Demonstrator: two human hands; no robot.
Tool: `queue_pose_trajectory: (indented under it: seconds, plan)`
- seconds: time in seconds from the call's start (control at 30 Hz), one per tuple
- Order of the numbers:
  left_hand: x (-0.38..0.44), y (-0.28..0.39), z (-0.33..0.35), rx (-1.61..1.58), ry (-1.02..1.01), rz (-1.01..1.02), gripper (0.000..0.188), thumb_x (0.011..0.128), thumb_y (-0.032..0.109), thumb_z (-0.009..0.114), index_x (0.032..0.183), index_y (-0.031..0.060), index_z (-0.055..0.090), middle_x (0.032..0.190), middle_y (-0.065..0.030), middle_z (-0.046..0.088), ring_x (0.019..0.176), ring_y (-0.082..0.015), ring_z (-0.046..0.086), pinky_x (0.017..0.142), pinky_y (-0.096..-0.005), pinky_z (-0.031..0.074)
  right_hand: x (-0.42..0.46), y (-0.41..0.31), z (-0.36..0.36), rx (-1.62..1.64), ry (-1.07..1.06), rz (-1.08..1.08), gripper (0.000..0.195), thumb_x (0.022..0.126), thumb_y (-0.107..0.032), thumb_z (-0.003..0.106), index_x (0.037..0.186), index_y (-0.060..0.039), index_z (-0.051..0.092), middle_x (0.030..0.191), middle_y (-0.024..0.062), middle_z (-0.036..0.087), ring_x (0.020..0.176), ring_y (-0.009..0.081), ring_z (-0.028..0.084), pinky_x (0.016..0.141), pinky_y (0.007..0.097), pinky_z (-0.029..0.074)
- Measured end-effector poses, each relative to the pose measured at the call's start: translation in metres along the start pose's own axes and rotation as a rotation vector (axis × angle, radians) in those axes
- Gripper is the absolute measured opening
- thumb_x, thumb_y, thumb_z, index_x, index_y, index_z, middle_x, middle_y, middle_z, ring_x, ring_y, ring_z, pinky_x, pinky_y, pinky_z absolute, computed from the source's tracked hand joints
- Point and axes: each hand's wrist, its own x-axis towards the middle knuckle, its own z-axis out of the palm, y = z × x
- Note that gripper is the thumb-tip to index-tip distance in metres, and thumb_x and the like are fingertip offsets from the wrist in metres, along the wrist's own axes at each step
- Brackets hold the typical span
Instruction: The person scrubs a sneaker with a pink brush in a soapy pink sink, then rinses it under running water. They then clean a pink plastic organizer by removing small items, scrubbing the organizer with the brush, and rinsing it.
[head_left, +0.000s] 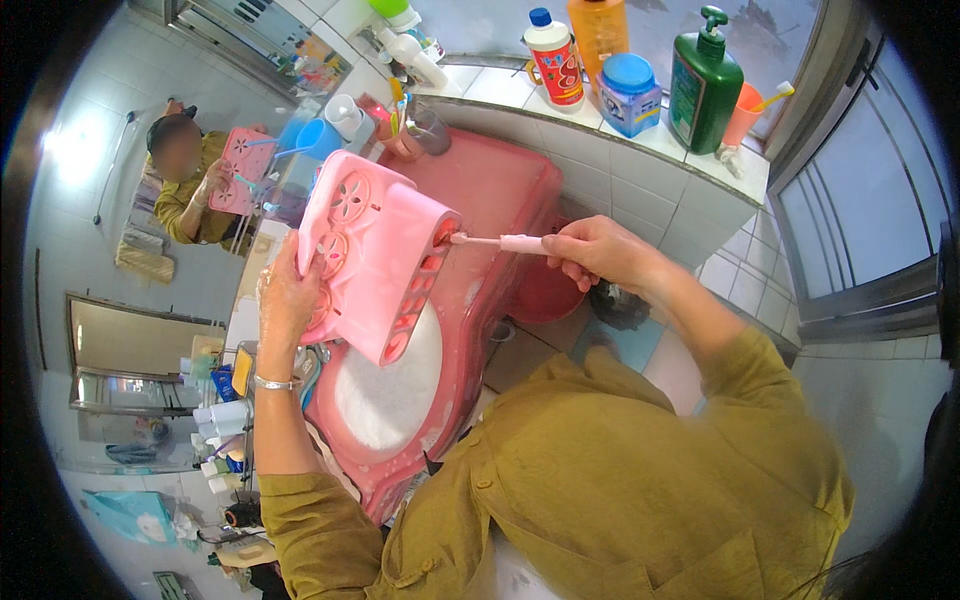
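Observation:
My left hand grips the edge of a pink plastic toothbrush holder, tilted above the sink. Round flower-shaped cutouts mark its broad face, and a row of holes runs along its narrow side. In my right hand is a toothbrush with a pale pink handle. Its bristle head meets the hole at the upper end of that row. Below the holder lies the white basin of a pink washstand. My left fingertips are partly hidden by the holder, and the left hand looks wet.
Along the tiled ledge stand a green pump bottle, a blue-lidded jar and a red-labelled bottle. Cups with toothbrushes sit at the washstand's back corner. A mirror spans the left wall. Beneath the counter is a red bucket.

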Motion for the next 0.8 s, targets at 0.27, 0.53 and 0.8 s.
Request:
queue_pose_trajectory:
  seconds: [0.27, 0.53, 0.8]
  plan:
    - [-0.002, 0.012, 0.019, 0.107, 0.098, 0.173, 0.041, 0.08, 0.018, 0.062, 0.116, 0.0017, 0.054, 0.091, -0.0249, 0.061, 0.085, -0.0411, 0.06, 0.071, -0.0463, 0.047, -0.012, 0.021, -0.002, 0.009, 0.063, -0.116, 0.034, 0.089, -0.034, 0.056, 0.078, -0.0016, 0.062, 0.061, 0.0017, 0.055, 0.051, 0.0106, 0.052, 0.049, 0.0243, 0.041]
    - [0.009, 0.069, 0.034, 0.189, 0.047, 0.269, 0.041, 0.075, 0.013, 0.063, 0.115, 0.0067, 0.055, 0.082, -0.0226, 0.062, 0.075, -0.0396, 0.061, 0.064, -0.0471, 0.048, -0.014, 0.023, -0.017, -0.228, 0.109, 0.02, 0.038, 0.089, -0.036, 0.054, 0.072, -0.0024, 0.059, 0.059, 0.0008, 0.051, 0.05, 0.0096, 0.05, 0.047, 0.0241, 0.04]
    - [0.018, 0.071, 0.053, 0.101, 0.051, 0.232, 0.036, 0.077, 0.014, 0.061, 0.112, 0.006, 0.055, 0.078, -0.0222, 0.061, 0.072, -0.0405, 0.06, 0.062, -0.0473, 0.047, -0.06, 0.035, -0.074, 0.108, 0.117, 0.182, 0.036, 0.085, -0.036, 0.059, 0.077, -0.0004, 0.061, 0.057, 0.0003, 0.049, 0.048, 0.0094, 0.046, 0.044, 0.0221, 0.039]
